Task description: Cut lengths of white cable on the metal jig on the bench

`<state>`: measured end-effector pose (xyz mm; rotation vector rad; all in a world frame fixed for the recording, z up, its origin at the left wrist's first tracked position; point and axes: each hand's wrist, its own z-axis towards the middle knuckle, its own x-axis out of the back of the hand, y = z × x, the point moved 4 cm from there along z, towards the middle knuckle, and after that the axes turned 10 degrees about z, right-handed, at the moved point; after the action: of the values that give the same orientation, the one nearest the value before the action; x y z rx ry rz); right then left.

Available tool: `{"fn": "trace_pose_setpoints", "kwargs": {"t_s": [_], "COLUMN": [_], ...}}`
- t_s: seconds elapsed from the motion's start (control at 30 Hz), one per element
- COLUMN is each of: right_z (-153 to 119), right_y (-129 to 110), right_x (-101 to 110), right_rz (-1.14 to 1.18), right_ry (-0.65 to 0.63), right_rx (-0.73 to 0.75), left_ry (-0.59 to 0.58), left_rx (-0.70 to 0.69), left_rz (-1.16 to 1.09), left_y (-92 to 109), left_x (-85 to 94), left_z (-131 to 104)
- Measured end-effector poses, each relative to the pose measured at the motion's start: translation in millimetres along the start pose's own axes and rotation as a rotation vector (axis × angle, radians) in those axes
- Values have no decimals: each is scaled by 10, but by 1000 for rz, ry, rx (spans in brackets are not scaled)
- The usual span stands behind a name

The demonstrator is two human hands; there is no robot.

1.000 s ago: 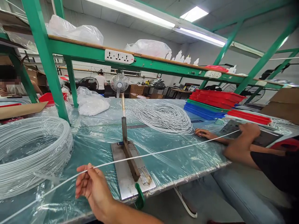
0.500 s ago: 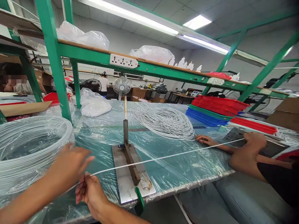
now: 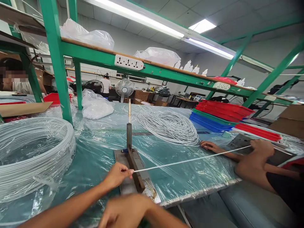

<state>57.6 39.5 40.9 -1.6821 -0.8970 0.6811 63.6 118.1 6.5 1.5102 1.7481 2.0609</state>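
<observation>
Cord [image 3: 190, 160] runs white and tight across the bench, from our left hand [image 3: 117, 174] to the hand of a co-worker [image 3: 257, 151] who sits at the right. We pinch the near end of this cord between thumb and fingertips, so the fingers of our left hand are closed on it, just above the metal cutter plate [image 3: 133, 171] that lies at the bench edge. Our right hand [image 3: 125, 210] is low in the picture, close to the camera and blurred; we cannot tell if its fingers are together or apart, and we see nothing in it. The co-worker's other hand [image 3: 209, 145] lies flat on the plastic sheet [image 3: 99, 148] which covers the bench, near a loose coil of white cord [image 3: 166, 125]. A bigger wrapped coil [image 3: 33, 148] sits at our left side. An upright lever [image 3: 129, 126] stands from the cutter plate. Behind, stacked red, green and blue trays [image 3: 218, 115] rest on the bench under a green shelf frame [image 3: 57, 57].
</observation>
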Motion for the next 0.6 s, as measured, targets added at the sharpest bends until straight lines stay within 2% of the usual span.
{"fn": "trace_pose_setpoints", "kwargs": {"t_s": [0.03, 0.07, 0.13, 0.17, 0.23, 0.3, 0.4, 0.5, 0.6], "right_z": [-159, -290, -595, -684, -733, -681, -530, -377, -342], "right_y": [-181, -377, -753, -876, -1007, -1041, -1040, -1063, -1108], "right_x": [159, 466, 1255, 1588, 2175, 2620, 2977, 3071, 3046], "right_rz": [60, 96, 39, 39, 58, 100, 184, 267, 322], "right_ry": [-34, 185, 936, 1126, 1317, 1367, 1320, 1236, 1217], "right_rx": [-11, 37, 267, 334, 364, 327, 275, 267, 276], "left_ry": [13, 22, 32, 34, 24, 26, -3, -83, -110], "left_rx": [6, 7, -4, -15, -34, -42, -9, 66, 91], "left_rz": [10, 19, 17, 8, 1, -7, -62, -139, -199], "left_y": [13, 23, 32, 29, 10, -11, -24, -30, -45], "left_x": [8, 15, 28, 32, 31, 31, 20, -21, -58], "left_z": [1, 5, 29, 47, 88, 125, 155, 162, 187]}}
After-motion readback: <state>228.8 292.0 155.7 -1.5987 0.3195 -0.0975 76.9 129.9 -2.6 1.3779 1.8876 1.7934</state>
